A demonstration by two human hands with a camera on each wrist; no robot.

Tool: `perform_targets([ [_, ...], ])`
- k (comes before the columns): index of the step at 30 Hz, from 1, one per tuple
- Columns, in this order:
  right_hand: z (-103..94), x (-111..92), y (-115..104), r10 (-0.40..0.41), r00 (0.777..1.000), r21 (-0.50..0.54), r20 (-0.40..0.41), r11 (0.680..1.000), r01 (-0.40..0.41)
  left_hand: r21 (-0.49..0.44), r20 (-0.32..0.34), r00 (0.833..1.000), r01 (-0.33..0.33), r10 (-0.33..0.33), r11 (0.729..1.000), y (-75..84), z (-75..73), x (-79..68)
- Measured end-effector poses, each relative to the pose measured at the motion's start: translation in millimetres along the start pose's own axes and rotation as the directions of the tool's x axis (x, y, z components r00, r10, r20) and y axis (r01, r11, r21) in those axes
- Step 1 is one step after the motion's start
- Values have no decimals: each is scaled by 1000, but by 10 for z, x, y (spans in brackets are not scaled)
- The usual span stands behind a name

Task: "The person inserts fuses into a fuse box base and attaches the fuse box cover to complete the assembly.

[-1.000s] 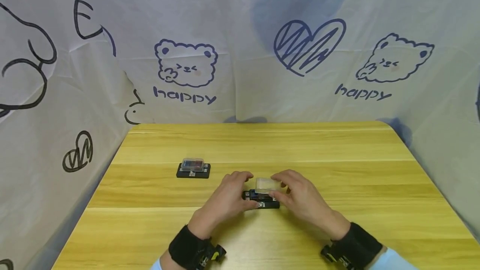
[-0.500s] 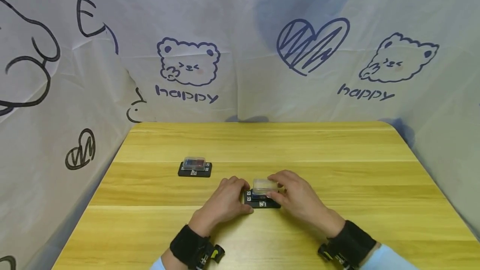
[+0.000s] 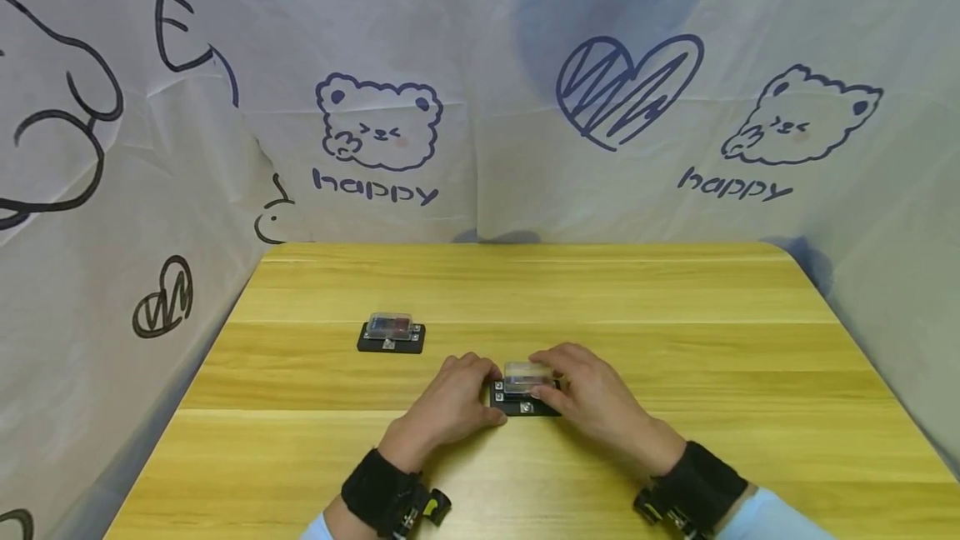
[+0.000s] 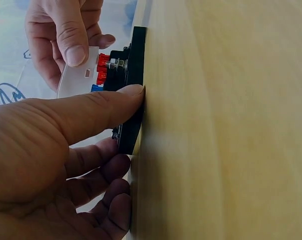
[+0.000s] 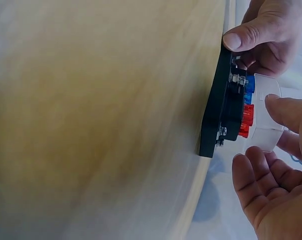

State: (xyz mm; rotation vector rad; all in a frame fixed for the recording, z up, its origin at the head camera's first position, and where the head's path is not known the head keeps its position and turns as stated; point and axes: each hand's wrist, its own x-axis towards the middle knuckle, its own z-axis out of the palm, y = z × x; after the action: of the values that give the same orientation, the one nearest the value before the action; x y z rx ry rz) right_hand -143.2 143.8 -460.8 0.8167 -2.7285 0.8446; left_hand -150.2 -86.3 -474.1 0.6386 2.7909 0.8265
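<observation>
Near the middle of the table lies a fuse block with a black base (image 3: 527,408). Red blade fuses (image 5: 247,115) and blue blade fuses (image 5: 250,82) stand in it, beside metal terminal screws. My left hand (image 3: 450,402) pinches the base's left end between thumb and fingers. Over the fuses, my right hand (image 3: 600,394) holds a clear cover (image 3: 521,375) by thumb and fingers at its right side. In the right wrist view the cover's rim is at the fuses' outer ends, and a gap shows between it and the black base.
A second fuse block (image 3: 391,333), with its clear cover on, lies farther back on the left. The wooden table (image 3: 637,290) ends at a white cloth wall (image 3: 510,190) with drawings.
My right hand has brought the clear cover slightly left and down, from tilted above the block to level over the fuses. The left thumb has shifted to the base's left corner.
</observation>
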Motion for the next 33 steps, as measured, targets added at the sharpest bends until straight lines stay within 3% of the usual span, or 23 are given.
perform_targets([
  [19, 52, -9, 51, -31, 999, -52, 24, 998, 33, 19, -2, 1000, -7, 7, 1000, 10, -9, 4],
  [33, 69, 0, 40, -5, 997, -57, 76, 998, 9, 17, 3, 1000, 0, 0, 1000, 9, -14, -2],
])
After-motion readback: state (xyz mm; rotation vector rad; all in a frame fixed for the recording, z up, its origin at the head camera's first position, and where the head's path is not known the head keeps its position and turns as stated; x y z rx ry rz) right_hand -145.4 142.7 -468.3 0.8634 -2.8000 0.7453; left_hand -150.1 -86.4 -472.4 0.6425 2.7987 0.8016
